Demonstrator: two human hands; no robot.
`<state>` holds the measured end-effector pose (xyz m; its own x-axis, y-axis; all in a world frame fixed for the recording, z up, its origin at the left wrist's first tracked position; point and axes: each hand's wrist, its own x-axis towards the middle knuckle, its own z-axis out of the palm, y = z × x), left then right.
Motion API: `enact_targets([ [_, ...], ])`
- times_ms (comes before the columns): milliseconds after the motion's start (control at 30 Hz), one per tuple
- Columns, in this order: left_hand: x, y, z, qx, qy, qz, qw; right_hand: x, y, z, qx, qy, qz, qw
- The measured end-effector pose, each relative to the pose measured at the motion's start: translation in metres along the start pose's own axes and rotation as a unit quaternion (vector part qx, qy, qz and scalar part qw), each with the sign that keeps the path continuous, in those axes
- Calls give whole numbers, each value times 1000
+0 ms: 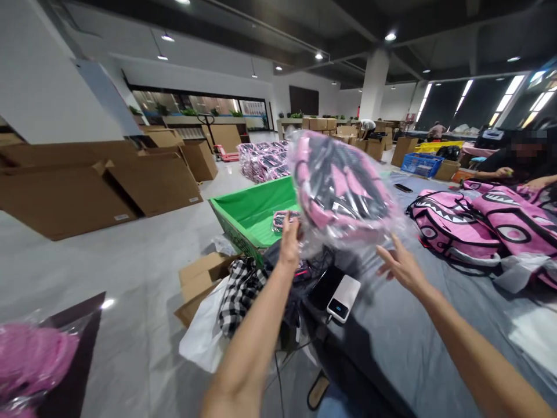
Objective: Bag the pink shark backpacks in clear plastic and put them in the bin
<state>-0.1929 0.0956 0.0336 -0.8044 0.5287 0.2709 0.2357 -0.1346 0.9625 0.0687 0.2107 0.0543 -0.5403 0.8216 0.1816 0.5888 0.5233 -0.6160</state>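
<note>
A pink and black backpack [348, 186] in a clear plastic bag is up in the air in front of me, tilted and blurred by motion. At its lower left edge, my left hand [290, 241] is closed on the plastic, its fingertips partly hidden. My right hand [402, 267] is beside the lower right corner with its fingers apart; the blur hides whether it touches the plastic. Beyond my left hand, a small pink and black packed item [282, 220] lies in a green bin [243, 200]. Below the backpack, a white power bank [344, 299] and a dark phone [325, 288] rest on the table.
Unbagged pink backpacks [456, 223] lie on the grey table cover [439, 325] at right, near another person's hand [502, 172]. Large cartons [65, 191] stand at left. A checked cloth [239, 296] hangs by an open carton [200, 278]. Bagged pink goods [39, 354] sit lower left.
</note>
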Motion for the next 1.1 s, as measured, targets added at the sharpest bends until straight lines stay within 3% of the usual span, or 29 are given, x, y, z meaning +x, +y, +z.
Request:
enact_targets([
  [67, 31, -27, -26, 74, 41, -13, 996, 11, -18, 13, -43, -51, -10, 998],
  [133, 34, -61, -50, 151, 38, -13, 988, 5, -15, 33, -95, -69, -35, 993],
  [233, 19, -107, -69, 259, -33, 13, 965, -38, 34, 67, -87, -69, -31, 993],
  [333, 16, -135, -65, 347, -112, 40, 930, -100, 112, 88, 19, -35, 37, 999],
  [400, 24, -144, -54, 393, -158, 53, 904, -137, 154, 93, 81, 29, 107, 990],
  [500, 38, -152, -36, 447, -208, 70, 867, -169, 185, 95, 91, 146, 135, 976],
  [567, 43, -155, -27, 477, -226, 80, 845, -176, 188, 96, 76, 169, 128, 974],
  [767, 44, -162, -16, 540, -246, 82, 801, -171, 177, 94, 63, 145, 110, 981],
  [1100, 47, -176, -16, 571, -236, 77, 783, -175, 181, 97, 47, 157, 95, 982],
])
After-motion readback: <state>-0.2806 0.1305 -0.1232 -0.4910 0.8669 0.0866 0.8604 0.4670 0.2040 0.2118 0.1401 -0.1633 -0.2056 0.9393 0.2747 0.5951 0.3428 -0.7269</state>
